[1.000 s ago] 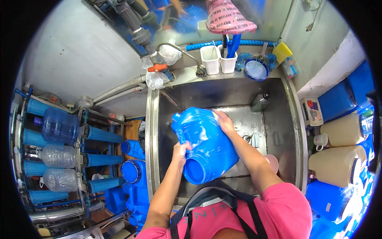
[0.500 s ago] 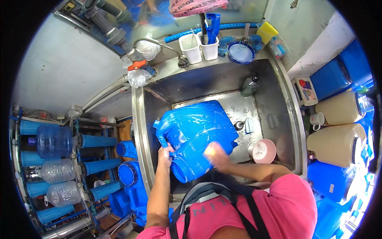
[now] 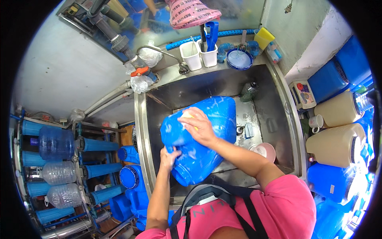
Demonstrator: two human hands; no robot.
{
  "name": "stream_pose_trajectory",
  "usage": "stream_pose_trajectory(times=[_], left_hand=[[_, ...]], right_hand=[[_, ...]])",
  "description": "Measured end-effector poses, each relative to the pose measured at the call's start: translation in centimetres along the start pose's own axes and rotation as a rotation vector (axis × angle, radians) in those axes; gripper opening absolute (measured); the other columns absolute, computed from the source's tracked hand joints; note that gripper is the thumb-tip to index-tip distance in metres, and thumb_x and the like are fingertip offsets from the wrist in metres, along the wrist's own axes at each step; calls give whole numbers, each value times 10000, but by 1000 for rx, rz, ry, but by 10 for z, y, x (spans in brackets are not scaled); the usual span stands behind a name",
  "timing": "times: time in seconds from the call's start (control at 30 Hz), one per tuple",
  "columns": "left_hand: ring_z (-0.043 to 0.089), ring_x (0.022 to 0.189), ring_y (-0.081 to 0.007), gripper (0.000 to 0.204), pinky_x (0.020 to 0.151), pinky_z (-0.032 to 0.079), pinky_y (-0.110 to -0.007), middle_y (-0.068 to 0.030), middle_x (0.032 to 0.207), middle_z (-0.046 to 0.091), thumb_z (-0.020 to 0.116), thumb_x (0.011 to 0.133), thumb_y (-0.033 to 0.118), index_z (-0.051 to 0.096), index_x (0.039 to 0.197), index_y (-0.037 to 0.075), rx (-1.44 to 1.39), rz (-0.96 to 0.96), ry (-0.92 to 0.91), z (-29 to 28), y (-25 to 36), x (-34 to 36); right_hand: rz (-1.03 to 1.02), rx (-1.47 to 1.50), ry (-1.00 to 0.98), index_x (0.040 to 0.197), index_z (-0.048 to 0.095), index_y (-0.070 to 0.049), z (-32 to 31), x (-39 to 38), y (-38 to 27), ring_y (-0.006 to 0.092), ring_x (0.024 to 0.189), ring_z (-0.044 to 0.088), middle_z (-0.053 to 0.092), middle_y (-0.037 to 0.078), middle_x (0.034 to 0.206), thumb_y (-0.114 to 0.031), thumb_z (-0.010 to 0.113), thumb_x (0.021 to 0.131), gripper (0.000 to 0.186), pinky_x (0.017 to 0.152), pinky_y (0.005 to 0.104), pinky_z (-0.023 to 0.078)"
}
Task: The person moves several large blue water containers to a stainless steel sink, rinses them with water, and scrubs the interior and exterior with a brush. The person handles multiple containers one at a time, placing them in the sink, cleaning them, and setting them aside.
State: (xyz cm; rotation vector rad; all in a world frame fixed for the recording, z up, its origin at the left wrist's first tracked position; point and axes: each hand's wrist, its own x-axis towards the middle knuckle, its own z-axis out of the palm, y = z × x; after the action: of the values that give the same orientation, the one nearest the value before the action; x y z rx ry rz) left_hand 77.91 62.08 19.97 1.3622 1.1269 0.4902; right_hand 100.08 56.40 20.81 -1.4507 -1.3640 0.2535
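Observation:
A large blue plastic jug (image 3: 221,119), streaked with suds, lies tilted in the steel sink (image 3: 284,131), its round mouth toward me. My left hand (image 3: 168,157) is closed around the jug's handle, near the mouth. Across the upper side of the jug, my right hand (image 3: 200,128) presses a pale yellow sponge (image 3: 188,115) that shows only in part under the fingers. To the right of the jug, a pink dipper (image 3: 267,151) sits on the sink bottom. A dark green bottle (image 3: 249,91) stands in the sink's far right corner.
Behind the sink are a curved faucet (image 3: 169,53), an orange-handled valve (image 3: 140,71), white holders (image 3: 191,55) and a blue-rimmed lid (image 3: 239,59). Beige containers (image 3: 334,145) and blue ones line the right side. Blue filter housings (image 3: 104,170) and clear bottles (image 3: 61,195) fill the left.
My right hand has moved from the jug's lower right side up and left across its top with the sponge. The jug has turned and tipped; my left hand stays at its handle.

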Motion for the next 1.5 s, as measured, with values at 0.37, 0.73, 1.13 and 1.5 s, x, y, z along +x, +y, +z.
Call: stream_pose_trajectory(times=[0.37, 0.73, 1.13, 1.5], left_hand=[[621, 940, -193, 432, 875, 478, -329, -83, 1025, 661, 790, 673, 119, 632, 1065, 28, 232, 213, -188, -18, -28, -34], [605, 998, -207, 505, 915, 456, -336, -114, 1089, 645, 752, 715, 162, 560, 1159, 15, 236, 171, -227, -19, -23, -39], [586, 921, -133, 319, 840, 468, -316, -56, 1018, 654, 684, 763, 170, 630, 1050, 42, 111, 209, -216, -13, 10, -22], [485, 1086, -280, 347, 933, 385, -386, -152, 1181, 535, 488, 900, 188, 517, 1205, 23, 58, 385, -88, 40, -30, 7]], right_hand=[[58, -345, -239, 1070, 684, -166, -28, 6, 30, 330, 1111, 526, 596, 162, 1146, -258, 589, 860, 248, 987, 420, 396], [581, -498, -164, 1074, 693, -162, -102, 17, 185, 291, 987, 622, 649, 152, 1061, -213, 500, 867, 288, 873, 389, 488], [-382, 13, -700, 1316, 487, -146, -2, 66, -80, 322, 1073, 519, 623, 128, 1031, -287, 518, 898, 442, 888, 451, 371], [-564, -403, -271, 992, 635, -110, 0, -13, -95, 250, 1063, 559, 600, 59, 1097, -235, 650, 707, 311, 713, 391, 403]])
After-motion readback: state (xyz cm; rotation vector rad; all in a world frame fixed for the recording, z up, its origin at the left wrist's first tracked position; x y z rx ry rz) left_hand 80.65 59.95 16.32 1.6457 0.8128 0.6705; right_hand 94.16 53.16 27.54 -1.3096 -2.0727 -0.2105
